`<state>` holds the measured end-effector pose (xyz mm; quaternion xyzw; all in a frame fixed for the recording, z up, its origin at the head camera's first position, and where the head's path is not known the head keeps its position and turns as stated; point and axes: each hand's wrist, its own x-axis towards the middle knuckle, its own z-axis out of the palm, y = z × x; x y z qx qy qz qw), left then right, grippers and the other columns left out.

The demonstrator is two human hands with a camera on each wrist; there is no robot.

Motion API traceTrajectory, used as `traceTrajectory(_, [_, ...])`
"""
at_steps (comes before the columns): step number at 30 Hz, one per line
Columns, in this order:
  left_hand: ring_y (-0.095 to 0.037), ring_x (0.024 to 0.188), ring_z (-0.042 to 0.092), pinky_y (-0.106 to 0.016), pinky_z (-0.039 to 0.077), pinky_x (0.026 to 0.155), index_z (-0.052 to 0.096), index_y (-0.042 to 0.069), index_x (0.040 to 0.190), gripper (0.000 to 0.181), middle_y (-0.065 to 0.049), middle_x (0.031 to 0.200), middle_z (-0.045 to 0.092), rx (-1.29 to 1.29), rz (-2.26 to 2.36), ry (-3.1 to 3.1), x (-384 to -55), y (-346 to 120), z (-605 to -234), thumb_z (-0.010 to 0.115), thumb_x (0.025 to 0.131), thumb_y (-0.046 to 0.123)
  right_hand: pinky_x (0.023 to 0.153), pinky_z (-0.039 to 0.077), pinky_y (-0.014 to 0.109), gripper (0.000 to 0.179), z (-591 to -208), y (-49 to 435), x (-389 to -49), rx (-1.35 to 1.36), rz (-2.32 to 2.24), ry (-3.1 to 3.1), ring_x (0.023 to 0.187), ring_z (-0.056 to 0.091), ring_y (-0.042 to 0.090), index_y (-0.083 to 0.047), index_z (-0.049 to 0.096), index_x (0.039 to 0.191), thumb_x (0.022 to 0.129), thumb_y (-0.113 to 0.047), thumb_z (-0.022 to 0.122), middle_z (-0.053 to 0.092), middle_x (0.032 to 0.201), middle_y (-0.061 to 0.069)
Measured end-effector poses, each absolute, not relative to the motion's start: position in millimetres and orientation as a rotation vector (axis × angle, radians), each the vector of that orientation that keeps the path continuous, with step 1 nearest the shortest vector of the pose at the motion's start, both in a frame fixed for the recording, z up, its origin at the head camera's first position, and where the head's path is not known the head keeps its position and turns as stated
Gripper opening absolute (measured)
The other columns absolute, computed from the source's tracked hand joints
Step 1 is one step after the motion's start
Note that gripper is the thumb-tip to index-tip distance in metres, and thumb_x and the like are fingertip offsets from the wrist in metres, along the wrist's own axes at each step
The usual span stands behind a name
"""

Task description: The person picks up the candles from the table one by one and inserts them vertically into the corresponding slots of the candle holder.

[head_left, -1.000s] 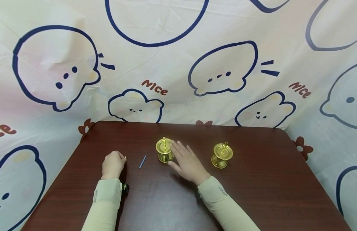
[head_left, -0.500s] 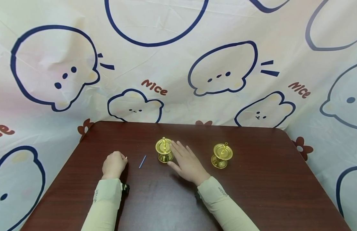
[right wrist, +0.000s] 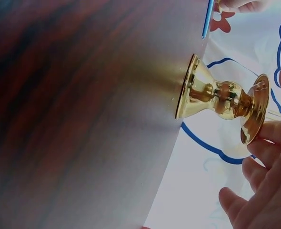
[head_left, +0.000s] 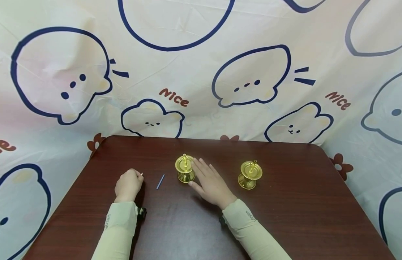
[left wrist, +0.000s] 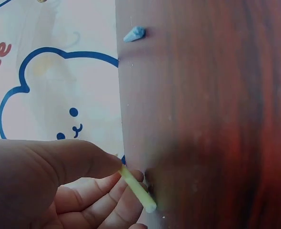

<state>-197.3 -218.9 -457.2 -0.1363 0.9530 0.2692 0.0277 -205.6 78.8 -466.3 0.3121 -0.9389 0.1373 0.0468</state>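
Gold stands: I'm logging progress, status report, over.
Left grip pinching yellow stick. Right grip, fingers extended, at upright left stand, contact unclear. Right stand upright too. Blue stick lying between left grip and left stand.

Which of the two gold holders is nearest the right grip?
The left holder in the head view, nearer the blue stick: the right grip is at its dish. The other holder stands apart, farther right.

On the table, left to right, are a stick, one holder and another holder. Leftmost is the left hand, a second stick in it; the right hand is between the holders.
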Motion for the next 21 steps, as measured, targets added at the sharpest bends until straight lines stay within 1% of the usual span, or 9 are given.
traceTrajectory(1, [-0.024,0.059,0.055,-0.036,0.045,0.051,0.064,0.0,0.091,0.018,-0.011,0.074,0.062,-0.422,0.836,2.941,-197.2,-219.3,-457.5,0.053,0.1,0.01,0.122,0.022,0.049,0.067,-466.5,78.5,-205.6,0.953,0.421,-2.863,0.155,0.017,0.023,-0.01,0.027,0.16,0.107,-0.047,0.044,0.026,0.166,0.006])
traceTrajectory(4, [-0.028,0.062,0.058,-0.04,0.048,0.054,0.06,-0.004,0.1,0.017,-0.016,0.082,0.063,-0.419,0.846,2.945,-197.3,-219.0,-458.6,0.05,0.1,0.01,0.122,0.022,0.05,0.067,-466.8,78.3,-205.7,0.952,0.431,-2.857,0.154,0.018,0.024,-0.01,0.028,0.16,0.107,-0.046,0.046,0.026,0.166,0.008])
traceTrajectory(9, [-0.031,0.071,0.062,-0.045,0.051,0.063,0.057,-0.005,0.104,0.017,-0.021,0.09,0.065,-0.395,0.933,2.992,-199.0,-218.4,-463.3,0.05,0.101,0.01,0.122,0.021,0.049,0.068,-466.3,78.2,-205.2,0.953,0.433,-2.865,0.155,0.017,0.024,-0.009,0.027,0.16,0.107,-0.047,0.045,0.026,0.166,0.008])
traceTrajectory(12, [-0.033,0.08,0.065,-0.045,0.052,0.069,0.058,-0.005,0.107,0.019,-0.023,0.096,0.068,-0.384,1.033,2.995,-200.1,-217.1,-465.1,0.052,0.103,0.013,0.123,0.021,0.048,0.068,-465.6,78.1,-204.7,0.953,0.428,-2.871,0.155,0.016,0.024,-0.009,0.027,0.16,0.107,-0.047,0.045,0.025,0.166,0.008])
traceTrajectory(15, [-0.034,0.088,0.066,-0.045,0.053,0.072,0.059,-0.005,0.115,0.023,-0.023,0.103,0.069,-0.383,1.139,2.963,-199.7,-215.4,-465.2,0.051,0.105,0.015,0.123,0.021,0.048,0.068,-464.8,78.1,-204.1,0.956,0.429,-2.87,0.155,0.017,0.024,-0.008,0.027,0.16,0.107,-0.046,0.045,0.026,0.166,0.009])
traceTrajectory(19, [-0.033,0.09,0.067,-0.043,0.054,0.072,0.058,-0.006,0.128,0.031,-0.023,0.107,0.07,-0.359,1.268,2.908,-198.3,-213.6,-463.7,0.048,0.107,0.015,0.123,0.021,0.048,0.067,-464.1,77.9,-204.1,0.962,0.424,-2.867,0.154,0.017,0.024,-0.008,0.028,0.16,0.107,-0.045,0.045,0.026,0.166,0.008])
traceTrajectory(21, [-0.033,0.09,0.067,-0.041,0.053,0.071,0.058,-0.006,0.13,0.032,-0.022,0.107,0.071,-0.345,1.323,2.892,-198.4,-213.2,-463.5,0.048,0.107,0.014,0.123,0.021,0.048,0.067,-463.9,77.6,-204.5,0.963,0.422,-2.867,0.154,0.017,0.024,-0.008,0.027,0.16,0.107,-0.045,0.045,0.026,0.166,0.008])
